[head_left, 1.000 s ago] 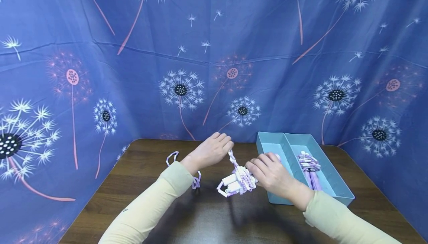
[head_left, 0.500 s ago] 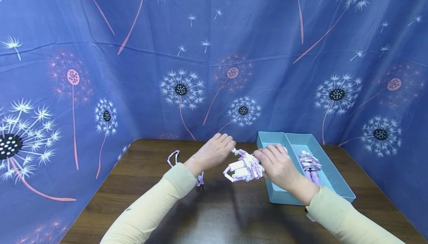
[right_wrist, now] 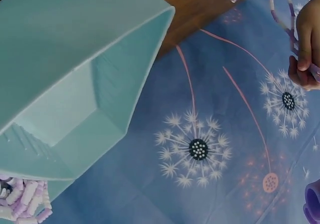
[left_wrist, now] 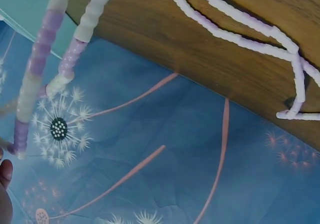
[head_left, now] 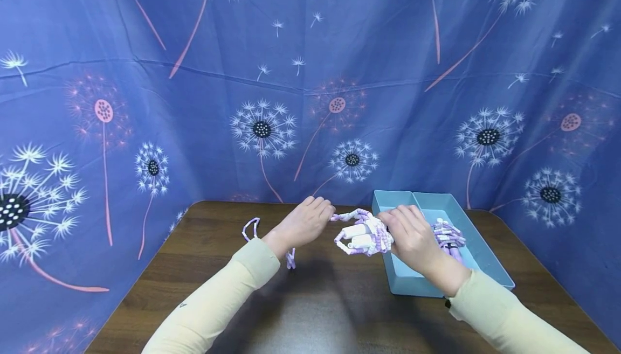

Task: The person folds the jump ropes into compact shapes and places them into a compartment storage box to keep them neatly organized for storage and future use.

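Above the tabletop (head_left: pixel 310 311): right hand (head_left: pixel 412 238) fingers curled round white-handled beaded jump rope (head_left: pixel 380 238), left hand (head_left: pixel 303 222) fingers closed on its strand. Wrap looks mostly done; loose beaded length (left_wrist: pixel 299 81) remains, same rope unclear. Purple-handled bundle (head_left: pixel 448 234) already in tray (head_left: pixel 412 286).

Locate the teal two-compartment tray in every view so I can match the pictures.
Head: the teal two-compartment tray stands right of centre on the table, partly hidden by the right hand.
Left wrist: only part of the tray shows, upper left, behind a beaded strand.
Right wrist: the tray fills much of the left half, cut off by the frame.
Shared landmark: the blue dandelion-print cloth.
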Available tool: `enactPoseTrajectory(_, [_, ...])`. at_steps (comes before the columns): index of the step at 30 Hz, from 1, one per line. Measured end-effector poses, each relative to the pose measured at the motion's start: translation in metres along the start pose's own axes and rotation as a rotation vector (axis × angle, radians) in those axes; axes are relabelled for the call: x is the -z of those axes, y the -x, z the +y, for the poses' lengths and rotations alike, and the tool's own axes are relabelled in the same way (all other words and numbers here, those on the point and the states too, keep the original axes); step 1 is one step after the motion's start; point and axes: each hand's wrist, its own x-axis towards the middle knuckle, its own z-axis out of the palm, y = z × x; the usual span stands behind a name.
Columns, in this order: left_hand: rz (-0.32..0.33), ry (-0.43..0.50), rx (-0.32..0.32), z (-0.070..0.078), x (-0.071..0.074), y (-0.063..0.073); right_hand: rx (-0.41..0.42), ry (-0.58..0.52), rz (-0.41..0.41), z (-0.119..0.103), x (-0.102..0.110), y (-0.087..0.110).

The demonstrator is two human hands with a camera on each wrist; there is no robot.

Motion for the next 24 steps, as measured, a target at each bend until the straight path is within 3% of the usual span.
enactPoseTrajectory(10, [-0.012,-0.009,0.004,-0.008,-0.007,0.012,-0.002,-0.006,0.000,0.002,0.002,-0.001])
enactPoseTrajectory(18, [-0.068,0.045,0.049,-0.014,-0.013,0.025,0.014,-0.017,-0.021,0.004,0.004,0.000])
enactPoseTrajectory(21, [-0.102,0.040,0.046,-0.017,-0.018,0.032,-0.027,-0.016,0.017,0.006,0.006,-0.003])
enactPoseTrajectory(24, [-0.158,0.022,0.082,-0.023,-0.022,0.042,-0.065,-0.011,0.032,0.009,0.008,-0.006])
